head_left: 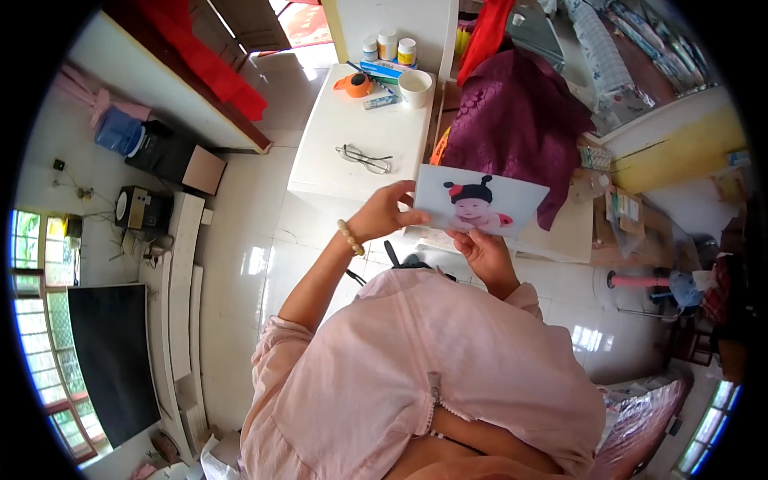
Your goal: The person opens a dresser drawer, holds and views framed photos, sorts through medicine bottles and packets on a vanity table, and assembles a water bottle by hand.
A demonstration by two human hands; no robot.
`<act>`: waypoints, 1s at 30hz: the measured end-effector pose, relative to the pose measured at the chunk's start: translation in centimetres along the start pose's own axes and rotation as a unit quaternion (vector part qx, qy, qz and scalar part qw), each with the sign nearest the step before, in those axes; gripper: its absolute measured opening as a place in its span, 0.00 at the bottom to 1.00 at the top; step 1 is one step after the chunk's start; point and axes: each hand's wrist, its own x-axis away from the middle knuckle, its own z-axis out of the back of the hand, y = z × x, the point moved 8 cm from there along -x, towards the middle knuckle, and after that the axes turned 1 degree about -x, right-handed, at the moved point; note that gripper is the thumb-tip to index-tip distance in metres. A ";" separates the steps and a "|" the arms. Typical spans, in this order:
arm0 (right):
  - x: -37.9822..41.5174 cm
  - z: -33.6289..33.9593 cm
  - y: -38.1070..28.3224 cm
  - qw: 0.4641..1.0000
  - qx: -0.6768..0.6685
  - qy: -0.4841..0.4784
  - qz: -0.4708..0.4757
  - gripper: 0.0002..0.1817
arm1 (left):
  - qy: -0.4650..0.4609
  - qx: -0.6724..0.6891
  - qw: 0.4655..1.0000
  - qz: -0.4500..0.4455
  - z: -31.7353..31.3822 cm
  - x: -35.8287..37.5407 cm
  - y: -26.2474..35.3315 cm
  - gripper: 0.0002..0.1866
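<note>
A photo print [480, 202] of a baby in a black knitted hat is held up in front of the body, tilted slightly. My left hand [388, 212], with a beaded bracelet at the wrist, pinches its left edge between thumb and fingers. At the photo's bottom edge, my right hand [482, 250] grips it with the thumb in front. Just behind the photo are a white cabinet top [320, 160] with black-framed glasses [365, 158] on it, and a dark purple cloth [512, 120].
On the cabinet's far end stand a white cup [414, 88], an orange object [354, 85], small bottles [388, 45] and boxes. A long white shelf [184, 272] and a dark television [114, 364] are at the left. A pink roll [640, 281] lies at the right.
</note>
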 end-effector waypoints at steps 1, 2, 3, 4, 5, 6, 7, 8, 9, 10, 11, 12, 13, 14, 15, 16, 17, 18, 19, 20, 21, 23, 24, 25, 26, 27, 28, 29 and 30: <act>-0.8 -0.7 -0.4 1.000 0.006 -0.011 0.012 0.20 | 0.005 0.038 0.999 -0.013 1.3 -0.3 0.2 0.29; -1.7 -1.2 -0.9 0.999 0.012 -0.023 0.023 0.20 | 0.010 0.075 0.997 -0.024 2.7 -0.7 0.2 0.28; -2.6 -1.3 -1.1 1.000 0.010 -0.020 0.022 0.20 | 0.010 0.126 0.991 -0.038 4.3 -1.4 -0.1 0.26; -3.7 -1.8 -1.7 0.999 0.013 -0.032 0.038 0.20 | 0.021 0.126 0.991 -0.046 6.0 -2.1 -0.4 0.24; -4.6 -2.3 -1.9 0.998 0.012 -0.041 0.053 0.21 | 0.033 0.114 0.993 -0.027 7.8 -2.5 -0.9 0.23; -5.8 -2.7 -2.2 0.998 0.004 -0.036 0.059 0.21 | 0.041 0.099 0.994 -0.008 9.6 -3.3 -1.4 0.23; -6.7 -3.6 -2.5 0.997 -0.009 -0.054 0.057 0.21 | 0.060 0.085 0.995 0.000 11.3 -3.8 -1.7 0.21; -7.3 -4.3 -2.7 0.996 -0.023 -0.065 0.059 0.21 | 0.072 0.074 0.995 0.009 12.7 -4.3 -2.3 0.20; -7.9 -4.7 -3.0 0.996 -0.036 -0.038 0.070 0.21 | 0.079 0.081 0.994 -0.010 13.9 -4.7 -3.0 0.18; -8.9 -3.7 -2.5 0.996 -0.041 -0.044 0.072 0.20 | 0.070 0.059 0.996 -0.006 14.7 -5.2 -2.8 0.18; -8.9 -4.3 -3.1 0.996 -0.046 -0.018 0.078 0.20 | 0.077 0.066 0.995 0.015 15.6 -5.6 -3.8 0.18; -9.0 -5.0 -3.7 0.995 -0.050 0.004 0.084 0.19 | 0.078 0.054 0.995 0.025 16.2 -6.1 -4.1 0.19; -9.0 -4.6 -3.7 0.993 -0.060 0.026 0.100 0.19 | 0.077 0.072 0.994 0.038 16.4 -6.4 -4.3 0.18; -9.3 -4.8 -3.9 0.992 -0.062 0.016 0.109 0.19 | 0.079 0.088 0.992 0.046 16.8 -7.0 -4.4 0.18; -9.6 -5.1 -4.3 0.991 -0.062 0.003 0.119 0.19 | 0.055 0.089 0.994 0.040 16.8 -7.7 -4.5 0.18; -9.7 -5.0 -4.6 0.988 -0.065 0.019 0.138 0.19 | 0.036 0.093 0.994 0.043 16.8 -8.2 -5.0 0.18; -9.6 -5.1 -4.7 0.986 -0.071 0.021 0.152 0.19 | 0.016 0.098 0.994 0.048 16.6 -8.8 -5.5 0.19; -9.3 -5.2 -4.4 0.983 -0.079 0.026 0.166 0.19 | -0.012 0.097 0.994 0.046 16.2 -9.6 -5.8 0.19; -8.8 -5.5 -4.2 0.981 -0.091 0.058 0.163 0.18 | -0.039 0.109 0.993 0.036 15.9 -10.0 -5.9 0.19; -8.2 -5.9 -4.0 0.975 -0.100 0.081 0.180 0.18 | -0.066 0.124 0.990 0.029 15.5 -10.4 -5.9 0.19; -7.6 -6.4 -4.2 0.970 -0.085 0.089 0.210 0.19 | -0.086 0.114 0.989 0.035 15.2 -10.9 -5.7 0.19; -6.7 -7.1 -3.8 0.961 -0.079 0.102 0.243 0.19 | -0.129 0.105 0.986 0.013 15.1 -11.5 -5.4 0.18; -6.4 -7.5 -3.3 0.959 -0.078 0.109 0.249 0.19 | -0.145 0.092 0.985 -0.005 15.4 -11.4 -5.2 0.18; -6.1 -7.8 -2.8 0.954 -0.074 0.130 0.258 0.18 | -0.149 0.097 0.984 -0.010 15.8 -11.3 -4.8 0.17; -5.8 -8.0 -2.2 0.950 -0.072 0.149 0.266 0.18 | -0.150 0.097 0.984 -0.010 16.3 -11.3 -4.9 0.17; -5.9 -7.6 -1.3 0.949 -0.064 0.156 0.266 0.17 | -0.142 0.097 0.985 -0.012 17.1 -11.7 -5.0 0.16; -5.9 -7.8 -0.4 0.952 -0.061 0.147 0.262 0.17 | -0.127 0.095 0.987 -0.017 18.2 -12.1 -4.9 0.16; -5.7 -7.7 0.4 0.949 -0.056 0.162 0.266 0.17 | -0.102 0.125 0.986 -0.044 19.5 -12.9 -5.3 0.16; -5.7 -7.9 0.9 0.946 -0.051 0.173 0.268 0.17 | -0.059 0.090 0.992 -0.060 21.5 -14.5 -7.1 0.16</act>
